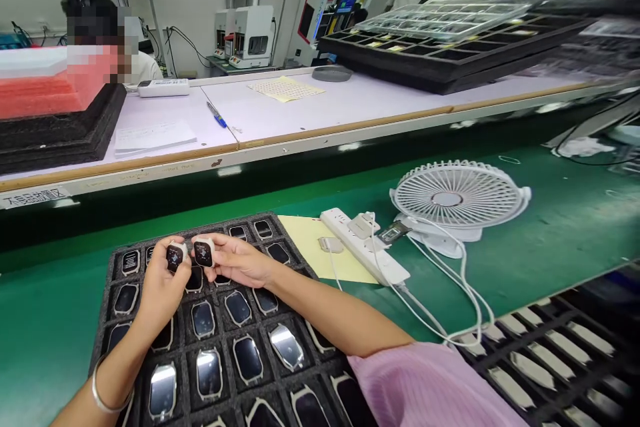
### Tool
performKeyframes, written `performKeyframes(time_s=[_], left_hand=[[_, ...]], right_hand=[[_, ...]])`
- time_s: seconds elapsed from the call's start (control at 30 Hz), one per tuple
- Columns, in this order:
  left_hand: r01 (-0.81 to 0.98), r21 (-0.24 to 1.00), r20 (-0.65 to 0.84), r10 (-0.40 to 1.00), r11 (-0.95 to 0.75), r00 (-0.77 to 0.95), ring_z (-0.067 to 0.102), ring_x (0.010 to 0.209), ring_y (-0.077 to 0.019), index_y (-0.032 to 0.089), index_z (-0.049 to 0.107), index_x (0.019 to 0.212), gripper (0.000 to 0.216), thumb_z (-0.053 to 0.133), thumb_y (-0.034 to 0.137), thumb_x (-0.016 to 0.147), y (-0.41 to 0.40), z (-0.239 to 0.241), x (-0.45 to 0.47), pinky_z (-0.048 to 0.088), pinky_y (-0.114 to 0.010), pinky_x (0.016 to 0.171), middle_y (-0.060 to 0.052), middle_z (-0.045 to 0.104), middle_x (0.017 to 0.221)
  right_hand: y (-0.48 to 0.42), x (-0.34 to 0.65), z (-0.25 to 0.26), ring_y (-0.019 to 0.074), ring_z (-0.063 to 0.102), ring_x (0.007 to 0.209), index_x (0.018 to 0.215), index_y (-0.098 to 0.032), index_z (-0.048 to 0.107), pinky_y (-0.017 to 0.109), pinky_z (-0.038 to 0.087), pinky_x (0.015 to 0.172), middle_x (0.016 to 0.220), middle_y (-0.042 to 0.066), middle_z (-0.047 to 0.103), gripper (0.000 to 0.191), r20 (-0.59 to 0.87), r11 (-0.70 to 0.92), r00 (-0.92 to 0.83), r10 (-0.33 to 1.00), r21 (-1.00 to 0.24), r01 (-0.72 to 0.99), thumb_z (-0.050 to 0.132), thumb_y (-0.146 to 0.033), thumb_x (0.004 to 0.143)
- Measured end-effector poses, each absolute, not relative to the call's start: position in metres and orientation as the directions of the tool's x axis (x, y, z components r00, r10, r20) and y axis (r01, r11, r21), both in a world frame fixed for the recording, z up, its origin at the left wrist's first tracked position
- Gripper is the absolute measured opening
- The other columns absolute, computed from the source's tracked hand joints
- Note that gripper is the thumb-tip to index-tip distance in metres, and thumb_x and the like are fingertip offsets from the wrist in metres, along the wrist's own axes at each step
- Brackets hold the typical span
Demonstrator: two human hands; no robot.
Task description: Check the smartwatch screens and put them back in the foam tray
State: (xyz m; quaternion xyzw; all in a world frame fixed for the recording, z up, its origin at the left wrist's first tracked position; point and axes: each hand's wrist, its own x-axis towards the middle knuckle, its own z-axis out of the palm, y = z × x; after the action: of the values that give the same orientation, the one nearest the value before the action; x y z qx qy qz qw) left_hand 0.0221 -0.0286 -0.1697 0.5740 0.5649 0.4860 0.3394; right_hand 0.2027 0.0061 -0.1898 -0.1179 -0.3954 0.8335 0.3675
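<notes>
My left hand [167, 280] is closed round a smartwatch body [176, 256] with a lit dark screen and no strap. A second smartwatch body [203, 252], also lit, sits in the fingers of my right hand [237, 260]. Both are held side by side over the far part of a black foam tray [106, 320]. Rows of similar watch bodies, most with dark screens, lie in the tray's compartments. One of these, a watch body [203, 318], is just below my hands. My forearms hide some compartments.
Right of the tray are a yellow sheet [300, 234], a white power strip [370, 247] with cables, and a white fan [450, 197]. Another tray of watch parts [505, 340] is at lower right. A raised shelf [280, 117] runs behind, with foam trays [440, 70] on it. People are beyond.
</notes>
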Motion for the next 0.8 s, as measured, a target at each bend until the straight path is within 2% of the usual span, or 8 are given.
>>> performKeyframes(time_s=[0.1, 0.33, 0.57, 0.8], left_hand=[[0.32, 0.939, 0.174, 0.976, -0.123, -0.135, 0.056, 0.088, -0.0201, 0.021, 0.056, 0.104, 0.033, 0.062, 0.036, 0.076, -0.028, -0.168, 0.022, 0.045, -0.034, 0.08, -0.004, 0.06, 0.098], [0.21, 0.973, 0.123, 0.986, -0.097, -0.112, 0.059, 0.092, -0.02, 0.02, 0.053, 0.11, 0.039, 0.064, 0.037, 0.076, -0.027, -0.172, 0.022, 0.046, -0.034, 0.087, -0.004, 0.061, 0.098], [0.235, 0.966, 0.136, 0.983, -0.105, -0.121, 0.059, 0.094, -0.0192, 0.021, 0.055, 0.112, 0.038, 0.064, 0.038, 0.078, -0.028, -0.176, 0.019, 0.046, -0.032, 0.085, -0.004, 0.059, 0.105], [0.23, 0.968, 0.116, 0.99, -0.095, -0.08, 0.059, 0.091, -0.0193, 0.021, 0.055, 0.11, 0.036, 0.063, 0.034, 0.078, -0.029, -0.176, 0.022, 0.045, -0.032, 0.084, -0.003, 0.059, 0.096]], right_hand=[[0.005, 0.203, -0.189, 0.0121, 0.065, 0.07, 0.121, -0.018, 0.063, 0.028, 0.052, 0.07, 0.101, 0.004, 0.067, 0.055, 0.096, -0.423, -0.713, 0.694, -0.748, -0.512, 0.087, -0.037, 0.075], [0.004, 0.204, -0.189, 0.0115, 0.066, 0.068, 0.121, -0.018, 0.064, 0.027, 0.052, 0.068, 0.107, 0.005, 0.067, 0.055, 0.118, -0.421, -0.711, 0.694, -0.735, -0.532, 0.087, -0.037, 0.075], [0.004, 0.205, -0.19, 0.0118, 0.065, 0.067, 0.123, -0.018, 0.063, 0.027, 0.051, 0.068, 0.1, 0.004, 0.067, 0.058, 0.108, -0.417, -0.715, 0.69, -0.748, -0.516, 0.087, -0.037, 0.074], [0.003, 0.205, -0.19, 0.0113, 0.061, 0.066, 0.119, -0.017, 0.065, 0.026, 0.047, 0.065, 0.094, 0.003, 0.066, 0.055, 0.107, -0.414, -0.706, 0.7, -0.745, -0.523, 0.088, -0.036, 0.073]])
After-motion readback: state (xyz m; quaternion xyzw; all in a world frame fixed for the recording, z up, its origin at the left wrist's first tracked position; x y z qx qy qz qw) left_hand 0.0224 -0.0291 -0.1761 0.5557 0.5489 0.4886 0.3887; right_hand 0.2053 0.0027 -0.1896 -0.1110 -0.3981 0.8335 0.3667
